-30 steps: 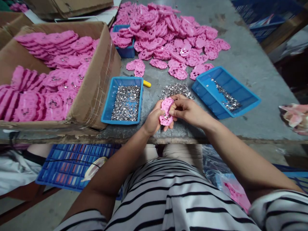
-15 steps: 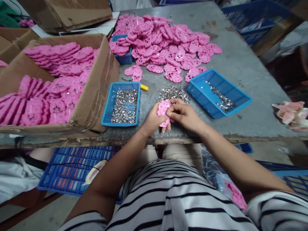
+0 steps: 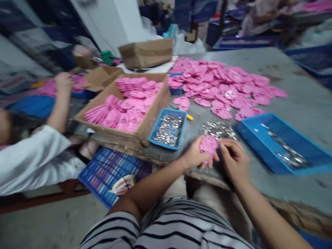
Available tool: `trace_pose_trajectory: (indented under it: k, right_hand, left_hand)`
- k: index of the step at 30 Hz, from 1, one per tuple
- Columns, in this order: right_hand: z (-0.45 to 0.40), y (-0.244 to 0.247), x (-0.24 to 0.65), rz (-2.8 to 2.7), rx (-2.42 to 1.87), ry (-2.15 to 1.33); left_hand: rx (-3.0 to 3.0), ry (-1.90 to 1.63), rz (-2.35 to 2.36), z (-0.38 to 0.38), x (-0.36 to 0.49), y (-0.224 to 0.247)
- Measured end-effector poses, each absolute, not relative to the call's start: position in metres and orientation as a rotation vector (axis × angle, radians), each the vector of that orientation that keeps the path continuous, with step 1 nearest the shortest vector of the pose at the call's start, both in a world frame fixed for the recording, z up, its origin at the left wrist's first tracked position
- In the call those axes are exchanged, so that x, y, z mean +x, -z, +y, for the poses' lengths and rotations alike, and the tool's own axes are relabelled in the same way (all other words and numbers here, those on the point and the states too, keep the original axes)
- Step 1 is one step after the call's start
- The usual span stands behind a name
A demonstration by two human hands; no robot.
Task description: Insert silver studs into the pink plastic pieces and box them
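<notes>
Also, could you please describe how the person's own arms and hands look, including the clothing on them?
The left grip and right grip are bare hands, without gloves. Both forearms are uncovered, with no watch or bracelet visible. The left sleeve is short, white with dark stripes; the right sleeve is out of view.

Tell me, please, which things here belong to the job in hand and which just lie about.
Likely job:
pink plastic piece in left hand
loose silvery metal bits
open brown cardboard box

Seemingly lying about:
slim yellow object
blue gridded plastic crate
</notes>
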State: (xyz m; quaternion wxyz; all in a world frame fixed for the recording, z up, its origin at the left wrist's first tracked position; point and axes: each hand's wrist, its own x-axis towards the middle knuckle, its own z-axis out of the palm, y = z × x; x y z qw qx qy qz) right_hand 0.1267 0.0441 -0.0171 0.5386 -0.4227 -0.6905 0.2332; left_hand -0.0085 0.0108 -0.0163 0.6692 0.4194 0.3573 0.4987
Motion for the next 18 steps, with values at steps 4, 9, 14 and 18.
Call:
trace_pose_trajectory:
  k: [4, 9, 14, 18]
  right_hand:
    - [0.050, 0.016, 0.127, -1.674, -0.988, -0.592]
    - [0.047, 0.012, 0.129, -1.804, -1.061, -0.677]
    - [0.048, 0.014, 0.133, -1.810, -1.092, -0.682]
    - [0.049, 0.016, 0.135, -1.817, -1.133, -0.704]
  left_hand:
    - [0.933, -1.246, 0.622, 0.008, -0.014, 0.010]
    - [0.904, -1.341, 0.565, -0.014, -0.058, -0.043]
    - [0.882, -1.543, 0.854, -0.042, -0.133, -0.111]
    - [0.890, -1.732, 1.247, -0.053, -0.195, -0.143]
